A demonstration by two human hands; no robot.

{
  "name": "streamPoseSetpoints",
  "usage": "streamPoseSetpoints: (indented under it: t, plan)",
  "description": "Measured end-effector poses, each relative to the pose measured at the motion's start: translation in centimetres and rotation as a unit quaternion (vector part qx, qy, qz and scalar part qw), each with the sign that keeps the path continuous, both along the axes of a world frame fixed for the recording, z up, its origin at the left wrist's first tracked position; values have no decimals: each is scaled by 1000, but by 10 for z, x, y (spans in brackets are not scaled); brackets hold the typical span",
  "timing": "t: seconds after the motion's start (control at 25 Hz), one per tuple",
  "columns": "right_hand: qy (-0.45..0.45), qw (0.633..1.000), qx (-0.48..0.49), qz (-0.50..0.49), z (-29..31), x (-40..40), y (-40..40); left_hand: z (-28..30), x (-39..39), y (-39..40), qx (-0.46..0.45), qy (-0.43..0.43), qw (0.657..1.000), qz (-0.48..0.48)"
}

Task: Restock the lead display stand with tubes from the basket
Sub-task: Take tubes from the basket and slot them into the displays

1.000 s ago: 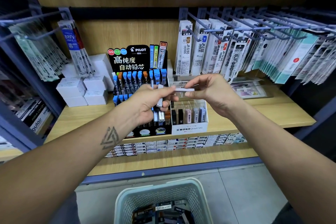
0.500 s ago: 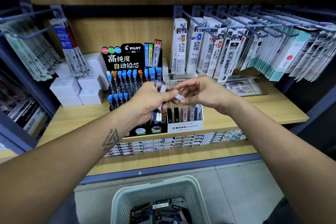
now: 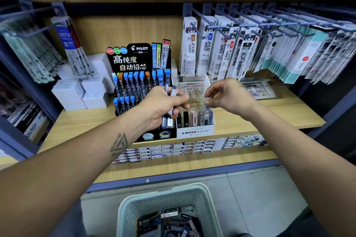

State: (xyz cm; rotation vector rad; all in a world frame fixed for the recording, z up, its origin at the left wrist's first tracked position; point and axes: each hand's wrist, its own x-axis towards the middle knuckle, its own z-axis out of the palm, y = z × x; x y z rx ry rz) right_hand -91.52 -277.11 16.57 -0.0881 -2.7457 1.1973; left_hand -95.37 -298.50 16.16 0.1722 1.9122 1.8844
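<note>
Slim plastic tubes point(image 3: 170, 92) bundled in left hand point(image 3: 161, 106), perforated basket point(image 3: 167, 198) below

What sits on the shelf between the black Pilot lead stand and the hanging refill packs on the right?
The white MONO graph MG stand sits there, holding a few tubes in its front row. The right hand hovers above it. Seen in the head view.

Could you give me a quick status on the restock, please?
Left hand grips lead tubes. Right hand empty over MONO stand. Basket stocked. Nothing blocking.
</note>
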Motion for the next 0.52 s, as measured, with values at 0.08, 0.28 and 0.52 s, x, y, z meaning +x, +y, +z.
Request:
streamPoseSetpoints:
  t: [0.08,0.28,0.52]
  plan:
    - [17,999,38,1,0,-1,-2,1,1,0,-1,-4,1000,-3]
    - [136,987,55,-60,6,-16,-1,1,1,0,12,-14,1000,4]
    - [139,968,206,-27,-13,-42,-8,4,-4,-3,47,-31,998,-2]
